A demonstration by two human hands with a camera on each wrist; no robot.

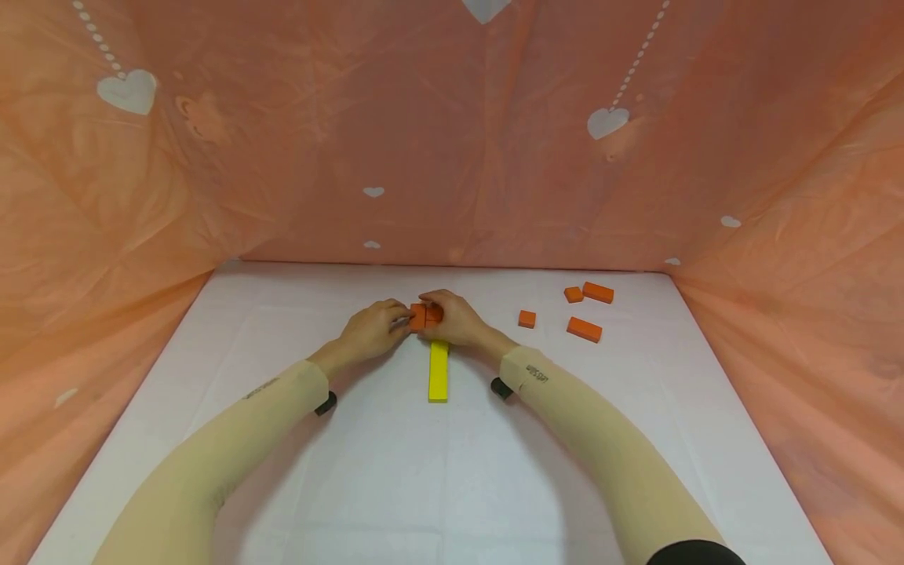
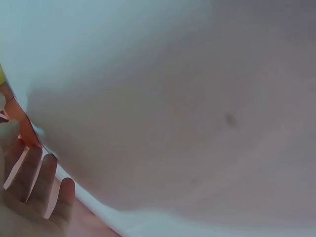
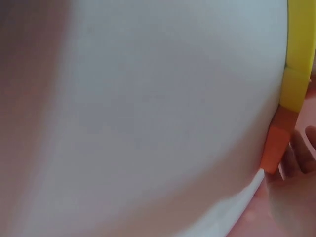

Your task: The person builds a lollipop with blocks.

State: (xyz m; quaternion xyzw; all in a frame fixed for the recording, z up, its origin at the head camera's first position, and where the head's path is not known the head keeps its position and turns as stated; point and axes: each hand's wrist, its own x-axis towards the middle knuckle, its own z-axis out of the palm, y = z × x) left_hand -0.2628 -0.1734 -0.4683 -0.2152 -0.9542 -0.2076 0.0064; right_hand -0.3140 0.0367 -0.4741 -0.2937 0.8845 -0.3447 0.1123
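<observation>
Several orange wooden blocks (image 1: 418, 317) sit together at the far end of a yellow strip of blocks (image 1: 439, 373). From the left, my left hand (image 1: 374, 327) pinches the left side of these orange blocks with thumb and fingertips; its other fingers spread loosely in the left wrist view. My right hand (image 1: 457, 319) curls round their right side, thumb near and index finger at the far edge, hiding part of them. In the right wrist view, an orange block (image 3: 275, 148) lies against the yellow end, with the fingers (image 3: 291, 160) touching it.
To the right lie a small orange block (image 1: 526, 319), a long orange block (image 1: 585, 329), another small one (image 1: 573, 295) and another long one (image 1: 598, 293). A white cloth (image 1: 374, 479) covers the table. Pink curtains (image 1: 452, 157) with hearts enclose the back and sides.
</observation>
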